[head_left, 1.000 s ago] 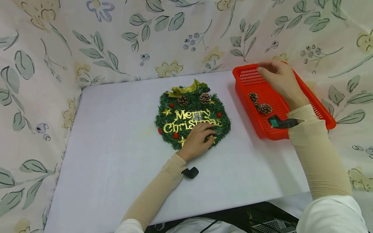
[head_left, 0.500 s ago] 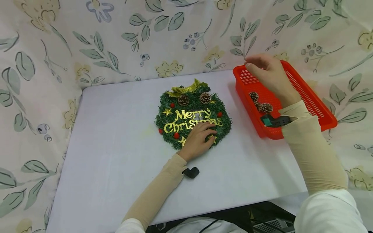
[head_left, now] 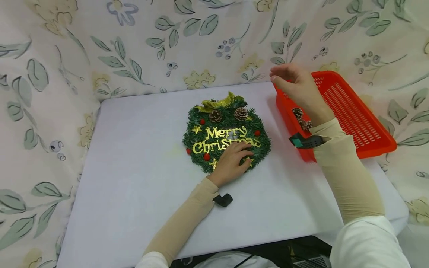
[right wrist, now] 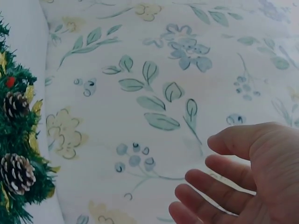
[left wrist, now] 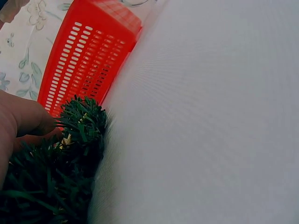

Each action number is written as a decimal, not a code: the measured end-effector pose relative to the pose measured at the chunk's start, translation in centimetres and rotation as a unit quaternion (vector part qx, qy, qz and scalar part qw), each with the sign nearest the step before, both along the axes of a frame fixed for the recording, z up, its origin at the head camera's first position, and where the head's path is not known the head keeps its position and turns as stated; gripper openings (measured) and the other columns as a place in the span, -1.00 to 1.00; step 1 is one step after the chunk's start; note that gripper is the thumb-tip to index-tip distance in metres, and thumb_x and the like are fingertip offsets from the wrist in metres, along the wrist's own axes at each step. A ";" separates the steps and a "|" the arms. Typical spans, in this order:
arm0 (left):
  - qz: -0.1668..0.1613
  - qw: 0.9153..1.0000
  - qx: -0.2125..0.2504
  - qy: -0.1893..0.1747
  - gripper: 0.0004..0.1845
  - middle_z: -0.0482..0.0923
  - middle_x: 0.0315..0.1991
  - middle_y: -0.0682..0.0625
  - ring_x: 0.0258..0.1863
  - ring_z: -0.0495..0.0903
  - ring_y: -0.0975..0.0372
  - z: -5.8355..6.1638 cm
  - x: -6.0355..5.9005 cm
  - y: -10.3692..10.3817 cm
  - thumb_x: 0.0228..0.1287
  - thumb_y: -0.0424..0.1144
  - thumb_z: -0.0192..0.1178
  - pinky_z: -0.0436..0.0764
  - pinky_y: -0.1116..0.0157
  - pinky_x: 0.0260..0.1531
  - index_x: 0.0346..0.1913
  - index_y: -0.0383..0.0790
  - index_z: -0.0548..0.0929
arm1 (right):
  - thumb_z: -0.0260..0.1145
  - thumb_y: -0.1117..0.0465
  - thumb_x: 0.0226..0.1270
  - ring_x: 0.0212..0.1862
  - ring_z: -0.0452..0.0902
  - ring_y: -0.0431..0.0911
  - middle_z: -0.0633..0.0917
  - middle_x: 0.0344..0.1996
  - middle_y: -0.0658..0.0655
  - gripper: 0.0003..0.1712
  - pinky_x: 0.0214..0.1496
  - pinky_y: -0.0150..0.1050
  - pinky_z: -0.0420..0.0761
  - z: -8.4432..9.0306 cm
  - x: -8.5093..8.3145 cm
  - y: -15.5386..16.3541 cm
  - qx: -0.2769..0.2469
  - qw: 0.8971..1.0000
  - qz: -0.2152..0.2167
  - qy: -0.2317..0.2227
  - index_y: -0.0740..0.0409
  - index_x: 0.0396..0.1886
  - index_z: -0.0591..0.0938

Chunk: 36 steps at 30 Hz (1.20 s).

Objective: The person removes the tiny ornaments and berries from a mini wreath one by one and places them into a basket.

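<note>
A green tinsel wreath (head_left: pixel 228 122) lies on the table, bearing gold "Merry Christmas" lettering (head_left: pixel 214 146), two pine cones (head_left: pixel 241 114), red berries, gold stars and a gold bow (head_left: pixel 219 103). On its lower right part rests my left hand (head_left: pixel 231 162), fingers lying over the lettering's end and a star. The left wrist view shows the fingers (left wrist: pixel 28 116) against the dark tinsel (left wrist: pixel 81 126). My right hand (head_left: pixel 298 87) hovers near the left rim of a red basket (head_left: pixel 355 115). In the right wrist view its fingers are spread and loosely bent, holding nothing.
Several small pine cones (head_left: pixel 297 113) lie in the basket, partly hidden by the right forearm. White cloth covers the table (head_left: pixel 144 167). A floral curtain (head_left: pixel 134 48) hangs behind it and at both sides.
My right hand has moved left, from over the basket to its left rim. My left hand stays on the wreath. The whole head view has shifted slightly.
</note>
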State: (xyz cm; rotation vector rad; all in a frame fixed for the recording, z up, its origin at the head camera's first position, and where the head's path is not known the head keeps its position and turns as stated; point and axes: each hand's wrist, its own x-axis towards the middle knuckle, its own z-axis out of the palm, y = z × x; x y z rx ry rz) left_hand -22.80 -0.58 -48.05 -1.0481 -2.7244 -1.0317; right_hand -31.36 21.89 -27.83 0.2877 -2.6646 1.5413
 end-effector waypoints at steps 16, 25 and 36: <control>0.004 1.000 -0.010 0.003 -0.68 0.45 0.42 0.03 0.50 0.29 0.16 0.1 -0.2 0.0 0.52 -0.11 0.12 0.02 0.22 0.60 0.20 -0.04 0.68 | 0.31 0.11 0.46 0.10 0.54 -0.20 0.67 0.08 0.02 -0.64 0.05 -0.36 0.52 -2.5 -0.6 -2.5 -0.065 0.997 0.016 0.028 0.03 0.19 0.65; 0.005 1.000 -0.005 -0.007 -0.69 0.45 0.42 0.03 0.50 0.29 0.15 0.0 0.2 0.1 0.51 -0.12 0.13 0.03 0.20 0.60 0.20 -0.05 0.68 | 0.31 0.09 0.46 0.10 0.55 -0.18 0.67 0.13 0.10 -0.65 0.13 -0.36 0.51 -3.6 -0.8 -3.2 -0.081 0.997 0.002 0.016 -0.01 0.19 0.65; 0.006 1.000 -0.014 -0.003 -0.68 0.45 0.42 0.05 0.52 0.26 0.16 -0.1 -0.1 0.0 0.52 -0.11 0.11 -0.02 0.24 0.61 0.20 -0.03 0.68 | 0.31 0.16 0.46 0.05 0.59 -0.24 0.71 0.02 -0.03 -0.68 0.10 -0.41 0.54 -5.4 -1.0 -3.6 -0.108 0.993 0.011 0.035 0.06 0.16 0.67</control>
